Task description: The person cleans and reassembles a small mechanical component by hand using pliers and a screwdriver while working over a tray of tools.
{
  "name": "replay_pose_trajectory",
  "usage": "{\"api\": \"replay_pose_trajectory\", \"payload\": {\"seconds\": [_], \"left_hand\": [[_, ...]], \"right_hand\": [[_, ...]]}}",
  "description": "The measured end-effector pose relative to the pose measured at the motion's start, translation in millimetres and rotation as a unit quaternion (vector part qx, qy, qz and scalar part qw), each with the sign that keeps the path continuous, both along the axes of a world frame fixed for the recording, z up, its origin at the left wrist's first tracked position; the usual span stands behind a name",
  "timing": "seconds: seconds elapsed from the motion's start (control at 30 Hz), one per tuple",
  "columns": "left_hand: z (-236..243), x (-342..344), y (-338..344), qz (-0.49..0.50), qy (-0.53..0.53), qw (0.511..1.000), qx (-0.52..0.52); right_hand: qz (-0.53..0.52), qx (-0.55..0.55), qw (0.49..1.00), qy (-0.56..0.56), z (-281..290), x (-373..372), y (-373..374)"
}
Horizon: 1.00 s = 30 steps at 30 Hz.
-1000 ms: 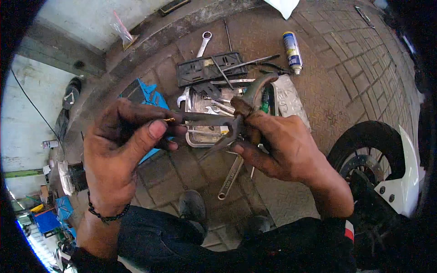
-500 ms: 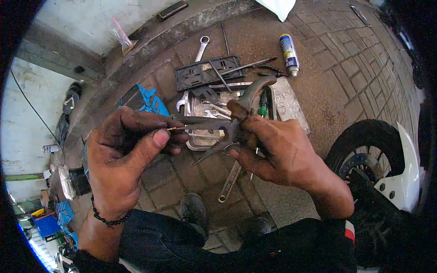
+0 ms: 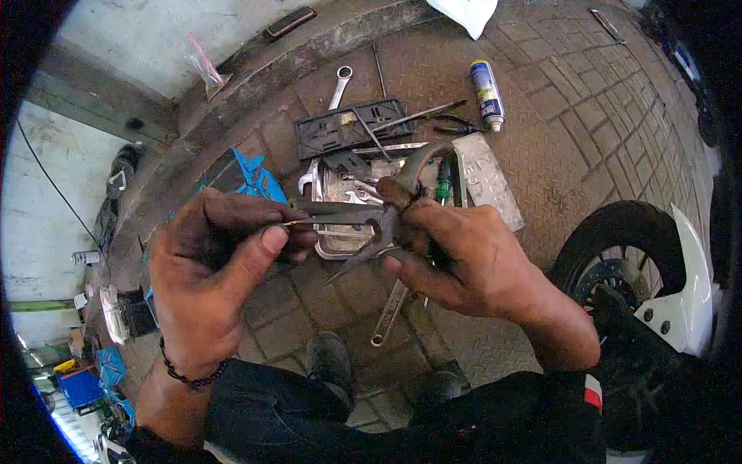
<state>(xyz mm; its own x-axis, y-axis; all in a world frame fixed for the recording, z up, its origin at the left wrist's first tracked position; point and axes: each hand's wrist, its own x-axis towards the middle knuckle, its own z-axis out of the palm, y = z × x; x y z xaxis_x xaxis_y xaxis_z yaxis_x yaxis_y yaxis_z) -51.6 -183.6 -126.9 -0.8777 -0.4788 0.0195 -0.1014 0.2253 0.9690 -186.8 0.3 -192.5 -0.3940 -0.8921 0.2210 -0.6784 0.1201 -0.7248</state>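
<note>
My right hand [image 3: 471, 259] is closed around a dark, worn scissors-like tool [image 3: 381, 232]. Its two pointed blades spread apart toward the left, and a curved handle rises above my fingers. Between thumb and fingertips, my left hand [image 3: 212, 255] pinches a thin yellowish wire-like piece [image 3: 292, 223], close to the upper blade. The left fingers partly hide that blade's tip. Beneath the tool, a metal tray [image 3: 328, 249] holds several spanners [image 3: 357, 195] and a green-handled screwdriver [image 3: 444, 185].
Beyond the tray lie a black plastic plate [image 3: 317, 138], a ring spanner [image 3: 340, 87], pliers [image 3: 456, 124] and a spray can [image 3: 487, 94]. A large spanner [image 3: 389, 313] rests near my shoes. A motorcycle wheel [image 3: 576, 251] stands at right, a blue wrapper [image 3: 259, 174] at left.
The scissors-like tool and my right hand have shifted slightly left and down. My left hand has stayed nearly in place, still pinching the thin piece.
</note>
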Motion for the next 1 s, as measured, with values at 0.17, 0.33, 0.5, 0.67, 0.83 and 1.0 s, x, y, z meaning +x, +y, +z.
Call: {"api": "replay_pose_trajectory", "payload": {"seconds": [0.17, 0.33, 0.5, 0.67, 0.83, 1.0], "left_hand": [[-8, -2, 2, -0.011, 0.015, 0.997, -0.071], [-9, 5, 5, -0.021, 0.064, 0.983, -0.173], [-16, 9, 8, 0.004, 0.012, 0.994, -0.109], [-23, 7, 9, 0.038, 0.034, 0.986, -0.159], [-20, 6, 13, 0.063, 0.034, 0.986, -0.152], [-23, 9, 9, 0.065, 0.045, 0.989, -0.122]], "right_hand": [[-0.029, 0.001, 0.999, 0.014, -7, 2, 3], [0.020, 0.016, 0.999, -0.035, -4, 2, 2], [0.031, 0.014, 0.998, -0.048, -12, 1, 5], [-0.030, -0.020, 0.992, 0.117, -17, 11, 8], [-0.060, -0.044, 0.965, 0.251, -15, 15, 10], [-0.046, -0.018, 0.997, 0.058, -13, 19, 8]]}}
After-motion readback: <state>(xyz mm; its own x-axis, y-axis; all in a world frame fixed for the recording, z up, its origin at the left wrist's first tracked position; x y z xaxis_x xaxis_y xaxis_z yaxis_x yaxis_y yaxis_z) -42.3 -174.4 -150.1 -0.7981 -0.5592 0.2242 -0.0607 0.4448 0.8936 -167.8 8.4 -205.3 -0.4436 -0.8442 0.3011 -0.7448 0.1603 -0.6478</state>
